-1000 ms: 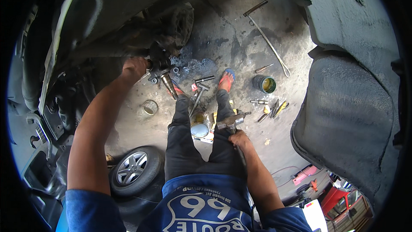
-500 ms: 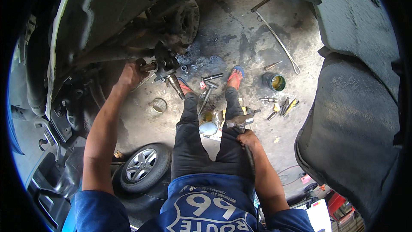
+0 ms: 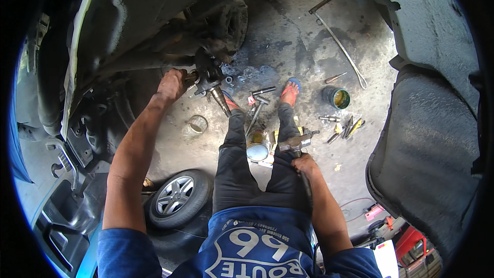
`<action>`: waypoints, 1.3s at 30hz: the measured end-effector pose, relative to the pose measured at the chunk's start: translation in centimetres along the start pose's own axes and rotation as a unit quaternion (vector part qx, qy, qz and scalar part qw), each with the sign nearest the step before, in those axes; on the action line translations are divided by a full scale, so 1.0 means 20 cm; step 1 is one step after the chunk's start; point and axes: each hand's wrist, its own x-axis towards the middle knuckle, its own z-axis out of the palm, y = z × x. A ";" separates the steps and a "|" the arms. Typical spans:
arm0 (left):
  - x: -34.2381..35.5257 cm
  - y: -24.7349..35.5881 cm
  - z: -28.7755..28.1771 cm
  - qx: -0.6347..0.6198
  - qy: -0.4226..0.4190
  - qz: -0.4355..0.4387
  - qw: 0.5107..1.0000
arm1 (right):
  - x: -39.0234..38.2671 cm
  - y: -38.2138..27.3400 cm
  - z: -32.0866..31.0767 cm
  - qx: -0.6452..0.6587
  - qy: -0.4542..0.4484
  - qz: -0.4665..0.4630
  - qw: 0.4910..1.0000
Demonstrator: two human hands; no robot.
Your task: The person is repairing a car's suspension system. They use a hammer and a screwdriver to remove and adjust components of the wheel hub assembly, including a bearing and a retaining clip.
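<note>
My left hand (image 3: 172, 84) is closed round a short metal shaft (image 3: 191, 78) at the side of a dark steering knuckle (image 3: 208, 74). The knuckle's bare tapered spindle (image 3: 220, 100) slants down toward my left foot. The fingertips are partly hidden. In my right hand (image 3: 304, 163) is a hammer (image 3: 294, 143), gripped high on the handle just below its heavy steel head. The hammer is over my right thigh, apart from the knuckle, and its handle runs back along my forearm.
On the floor are a second hammer (image 3: 256, 114), a can (image 3: 335, 97), a jar (image 3: 195, 125), a long bent bar (image 3: 342, 46), a screwdriver (image 3: 336, 77) and several small tools. A container (image 3: 257, 151) stands between my legs. A wheel (image 3: 181, 198) lies at left; vehicle bodywork (image 3: 427, 139) flanks the right.
My left hand has slid along the shaft, closer to the knuckle, covering more of it. The whole view has shifted slightly. My right hand still holds the hammer over my thigh.
</note>
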 end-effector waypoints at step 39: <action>-0.11 0.17 0.33 -0.614 0.134 -0.120 0.769 | 0.20 -0.64 0.44 -0.053 -0.025 -0.195 0.979</action>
